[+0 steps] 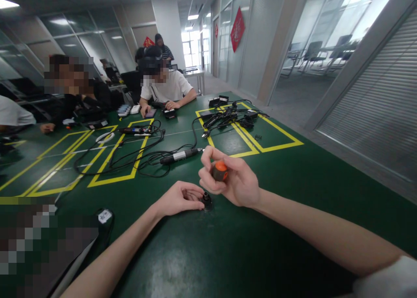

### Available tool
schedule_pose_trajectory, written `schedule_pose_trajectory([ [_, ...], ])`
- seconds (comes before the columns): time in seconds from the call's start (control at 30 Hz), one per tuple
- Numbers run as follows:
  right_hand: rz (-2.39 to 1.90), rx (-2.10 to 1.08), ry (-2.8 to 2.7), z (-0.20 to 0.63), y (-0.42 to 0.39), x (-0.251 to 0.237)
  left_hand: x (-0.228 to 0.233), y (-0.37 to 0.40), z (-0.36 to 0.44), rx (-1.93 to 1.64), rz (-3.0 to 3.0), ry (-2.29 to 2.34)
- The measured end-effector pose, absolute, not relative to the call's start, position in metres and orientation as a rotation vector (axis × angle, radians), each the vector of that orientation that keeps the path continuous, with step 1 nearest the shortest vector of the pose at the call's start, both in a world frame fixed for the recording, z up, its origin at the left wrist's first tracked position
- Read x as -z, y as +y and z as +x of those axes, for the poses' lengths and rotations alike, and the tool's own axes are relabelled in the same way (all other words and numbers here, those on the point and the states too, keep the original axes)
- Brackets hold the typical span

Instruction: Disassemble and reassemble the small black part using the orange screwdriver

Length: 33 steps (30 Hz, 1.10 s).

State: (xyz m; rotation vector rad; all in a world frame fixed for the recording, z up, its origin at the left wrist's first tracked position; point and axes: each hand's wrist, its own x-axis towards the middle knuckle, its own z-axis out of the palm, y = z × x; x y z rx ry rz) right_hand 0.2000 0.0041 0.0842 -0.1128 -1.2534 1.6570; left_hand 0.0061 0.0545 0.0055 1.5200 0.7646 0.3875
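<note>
Orange-capped screwdriver (220, 171) gripped upright in right hand (233, 180), tip down into small black part (206, 200) pinned steady on green desk (293, 172) near its front edge by left hand's (177, 199) closed fingertips.

Bare forearms, a white short sleeve (387, 280) showing on the right arm.

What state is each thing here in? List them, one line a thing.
right hand: raised, shut on the orange-capped screwdriver
left hand: on the table, fingertips on the small black part
small black part: upright on the green table
electric screwdriver: lying flat, corded
black cables: tangled heap
</note>
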Motion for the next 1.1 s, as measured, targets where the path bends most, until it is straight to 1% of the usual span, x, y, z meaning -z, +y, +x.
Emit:
schedule_pose_trajectory([
  [0.17, -0.184, -1.604, -1.261, 0.1964, 0.0043, -0.0871, -0.0082, 0.0527, 0.0086, -0.419, 1.567, 0.755],
  [0.27, -0.218, -1.633, -1.288, 0.1967, 0.0044, -0.0863, -0.0082, 0.0525, 0.0105, -0.415, 1.573, 0.742],
  [0.37, -0.188, -1.666, -1.269, 0.1983, 0.0026, -0.0848, -0.0074, 0.0525, 0.0116, -0.42, 1.575, 0.754],
  [0.6, -0.171, -1.563, -1.287, 0.1978, 0.0008, -0.0883, -0.0094, 0.0518, 0.0114, -0.412, 1.575, 0.776],
  [0.73, -0.204, -1.6, -1.299, 0.1984, 0.0004, -0.0881, -0.0071, 0.0525, 0.0114, -0.41, 1.569, 0.777],
  [0.9, -0.126, -1.589, -1.279, 0.1989, -0.0006, -0.0858, -0.0048, 0.0537, 0.011, -0.425, 1.564, 0.753],
  [1.1, -0.178, -1.533, -1.279, 0.1982, 0.0011, -0.0893, -0.0081, 0.0537, 0.0114, -0.411, 1.55, 0.745],
])
